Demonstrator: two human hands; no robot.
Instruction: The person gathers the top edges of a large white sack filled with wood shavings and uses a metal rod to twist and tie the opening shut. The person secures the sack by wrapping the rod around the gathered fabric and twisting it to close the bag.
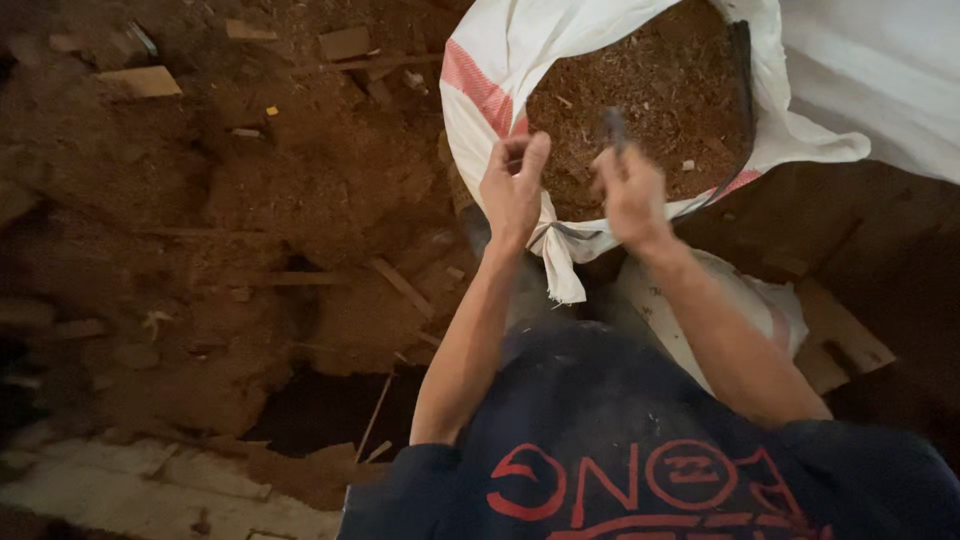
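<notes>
Wearer: a person in a dark shirt (620, 440) with red lettering is standing over the work, both bare forearms reaching forward.

Left hand: the left hand (513, 190) is curling at the near rim of the sack, fingers bent and thumb raised; it appears to be pinching the white fabric, though exactly what it is gripping is hard to tell.

Right hand: the right hand (632, 192) is closing in a fist around a thin dark tool (613, 127), whose tip is poking up above the knuckles over the sack's mouth.

Sack: a white woven sack (500, 50) with a red stripe is sitting open just beyond the hands, its rim folded back and a knotted fabric tail (563, 262) hanging down between the wrists.

Contents: reddish-brown sawdust (650, 90) is filling the sack nearly to the rim.

Second sack: another white sack (740, 300) is lying beneath the right forearm.

Ground: heaped sawdust (300, 180) is covering the floor to the left, with wood offcuts (140, 80) lying scattered on it.

Far right: a white sheet (880, 70) is lying beside the sack.
</notes>
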